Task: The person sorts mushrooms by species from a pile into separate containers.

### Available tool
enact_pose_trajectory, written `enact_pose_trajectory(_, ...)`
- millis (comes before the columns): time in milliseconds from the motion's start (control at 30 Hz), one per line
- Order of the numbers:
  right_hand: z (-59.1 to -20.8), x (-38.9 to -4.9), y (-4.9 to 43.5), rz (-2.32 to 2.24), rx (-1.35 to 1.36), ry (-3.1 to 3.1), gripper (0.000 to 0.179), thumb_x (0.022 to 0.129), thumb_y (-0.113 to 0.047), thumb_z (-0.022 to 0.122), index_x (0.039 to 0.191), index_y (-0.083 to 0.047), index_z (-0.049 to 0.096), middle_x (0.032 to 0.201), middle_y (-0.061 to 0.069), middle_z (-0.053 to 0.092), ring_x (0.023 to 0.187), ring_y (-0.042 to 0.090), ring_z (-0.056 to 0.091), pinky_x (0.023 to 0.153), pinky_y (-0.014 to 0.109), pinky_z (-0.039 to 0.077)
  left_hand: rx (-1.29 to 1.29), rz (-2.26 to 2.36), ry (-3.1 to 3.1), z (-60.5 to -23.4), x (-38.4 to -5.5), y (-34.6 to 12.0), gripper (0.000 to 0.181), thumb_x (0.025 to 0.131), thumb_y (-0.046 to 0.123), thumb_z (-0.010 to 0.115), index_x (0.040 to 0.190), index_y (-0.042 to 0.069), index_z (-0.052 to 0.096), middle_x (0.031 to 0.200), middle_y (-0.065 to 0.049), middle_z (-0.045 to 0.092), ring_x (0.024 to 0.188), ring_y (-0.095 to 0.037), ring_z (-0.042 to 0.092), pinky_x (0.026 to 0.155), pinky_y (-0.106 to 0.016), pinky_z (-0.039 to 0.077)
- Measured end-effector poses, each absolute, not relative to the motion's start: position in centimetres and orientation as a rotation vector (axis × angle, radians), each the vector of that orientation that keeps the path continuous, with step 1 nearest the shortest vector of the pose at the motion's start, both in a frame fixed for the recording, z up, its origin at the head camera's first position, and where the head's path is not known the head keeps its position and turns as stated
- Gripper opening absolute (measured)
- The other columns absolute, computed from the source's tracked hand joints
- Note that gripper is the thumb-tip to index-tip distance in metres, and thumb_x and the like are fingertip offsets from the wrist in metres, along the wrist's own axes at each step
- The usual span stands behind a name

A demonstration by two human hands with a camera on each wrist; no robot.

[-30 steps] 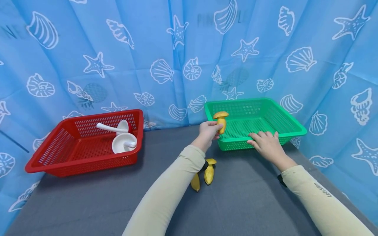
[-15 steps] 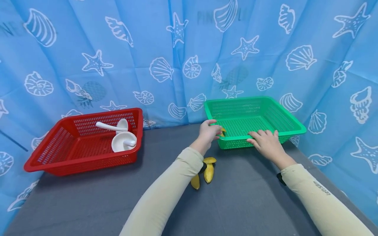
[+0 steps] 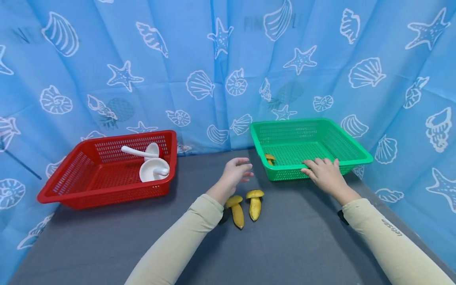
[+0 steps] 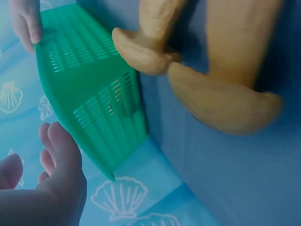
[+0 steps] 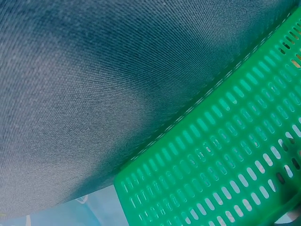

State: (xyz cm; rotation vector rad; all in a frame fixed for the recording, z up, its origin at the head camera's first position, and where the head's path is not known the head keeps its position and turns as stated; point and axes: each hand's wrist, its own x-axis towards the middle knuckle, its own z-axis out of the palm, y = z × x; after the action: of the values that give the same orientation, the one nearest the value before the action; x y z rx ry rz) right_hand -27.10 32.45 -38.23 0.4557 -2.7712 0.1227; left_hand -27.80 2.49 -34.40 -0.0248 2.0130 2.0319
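Observation:
In the head view my left hand point(image 3: 233, 177) hovers over the table, left of the green basket point(image 3: 320, 163), fingers loosely bent with nothing between them. Just below it two yellow mushrooms point(image 3: 255, 206) lie side by side on the cloth; the left wrist view shows their caps point(image 4: 225, 106) close up. A third mushroom point(image 3: 269, 157) sits inside the basket at its near left corner, partly hidden by the rim. My right hand point(image 3: 325, 176) rests on the basket's front rim with its fingers over the edge. In the right wrist view the basket's slotted wall point(image 5: 221, 155) fills the lower right.
A red basket point(image 3: 107, 194) stands at the left, holding a white ladle point(image 3: 139, 152) and another white ladle point(image 3: 153, 170) at its right end. Grey cloth point(image 3: 285, 245) covers the table. A blue shell-print curtain point(image 3: 199, 47) hangs behind the baskets.
My left hand has let go of a mushroom inside the green basket and moved back left and toward me. The right hand stays on the rim. The head view has shifted slightly.

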Motion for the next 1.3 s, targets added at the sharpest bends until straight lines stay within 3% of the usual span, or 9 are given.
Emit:
enact_pose_trajectory(367, -38.4, -27.5, 32.2, 0.131, 0.447, -2.798, 0.04, 0.098, -0.027, 0.058, 0.131, -0.003, 0.056, 0.115, 0.026, 0.057, 0.107, 0.052, 0.048, 0.092, 0.078, 0.021, -0.015, 2.011, 2.001, -34.9, -26.1, -0.5, 0.034, 0.099, 0.016, 0.057, 0.131, 0.004, 0.055, 0.124, -0.015, 0.058, 0.083, -0.015, 0.066, 0.09, -0.043, 0.052)
enact_pose_trajectory(667, -38.3, -27.3, 32.1, 0.127, 0.444, -2.796, 0.04, 0.098, -0.026, 0.059, 0.13, -0.003, 0.056, 0.115, 0.027, 0.058, 0.107, 0.052, 0.048, 0.092, 0.078, 0.021, 0.005, 1.99, 1.996, -35.7, -24.8, -1.8, 0.034, 0.1, 0.017, 0.056, 0.131, 0.003, 0.055, 0.123, -0.016, 0.058, 0.096, -0.026, 0.066, 0.086, -0.039, 0.053)
enact_pose_trajectory(900, -38.4, -27.1, 32.3, 0.126, 0.44, -2.8, 0.041, 0.1, -0.032, 0.053, 0.131, -0.004, 0.056, 0.115, 0.026, 0.057, 0.107, 0.052, 0.049, 0.092, 0.078, 0.021, -0.011, 1.978, 1.997, -36.5, -23.9, -2.4, 0.033, 0.099, 0.017, 0.058, 0.129, 0.002, 0.056, 0.118, -0.013, 0.06, 0.085, -0.017, 0.067, 0.084, -0.037, 0.054)
enact_pose_trajectory(1300, -37.9, -26.8, 32.2, 0.141, 0.444, -2.805, 0.041, 0.101, -0.033, 0.051, 0.13, -0.004, 0.056, 0.113, 0.026, 0.057, 0.106, 0.052, 0.048, 0.092, 0.078, 0.019, -0.026, 1.935, 2.012, -37.9, -22.7, -3.6, 0.033, 0.1, 0.018, 0.057, 0.128, 0.0, 0.056, 0.115, -0.014, 0.063, 0.081, -0.013, 0.066, 0.075, -0.031, 0.054)
